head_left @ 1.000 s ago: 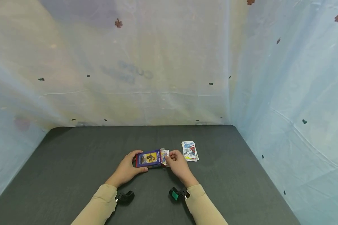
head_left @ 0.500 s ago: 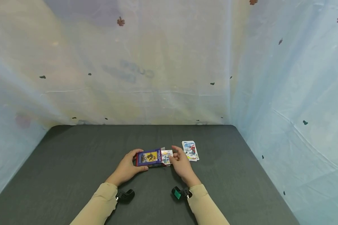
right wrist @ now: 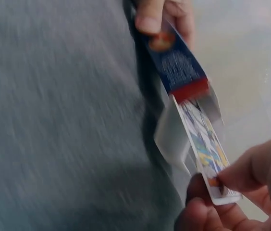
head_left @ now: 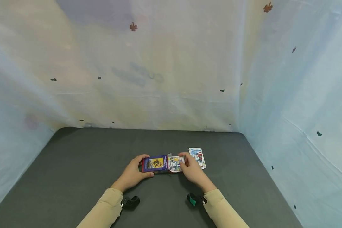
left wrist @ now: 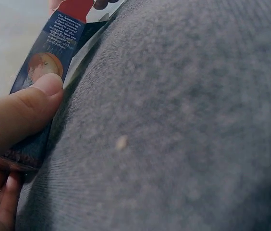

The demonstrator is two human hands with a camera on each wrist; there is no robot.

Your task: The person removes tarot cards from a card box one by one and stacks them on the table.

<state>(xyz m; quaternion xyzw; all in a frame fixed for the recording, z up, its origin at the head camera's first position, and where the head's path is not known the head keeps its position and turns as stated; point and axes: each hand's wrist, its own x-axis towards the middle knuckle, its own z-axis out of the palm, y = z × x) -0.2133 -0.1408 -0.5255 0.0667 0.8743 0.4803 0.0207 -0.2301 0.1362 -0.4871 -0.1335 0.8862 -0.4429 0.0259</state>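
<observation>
At left on the dark tabletop (head_left: 88, 180), a person's left hand (head_left: 132, 174) is clamped round a purple-blue card box (head_left: 155, 163), thumb along the near side, fingers at the far left corner. The box lies picture side up, its open end facing right. From that end juts a picture card (head_left: 174, 163), partly inside; whether others lie beneath it is hard to tell. Next, the right hand (head_left: 194, 171) pinches the card's outer end, thumb on top, fingers below. Farthest right, just beyond that hand, lies a loose stack of cards (head_left: 198, 155), face up. Sliding the card cleanly likely calls for a firm but uncrushing left grip, a straight, level line with the box, and care that edges miss the spread flap (right wrist: 170, 132).
</observation>
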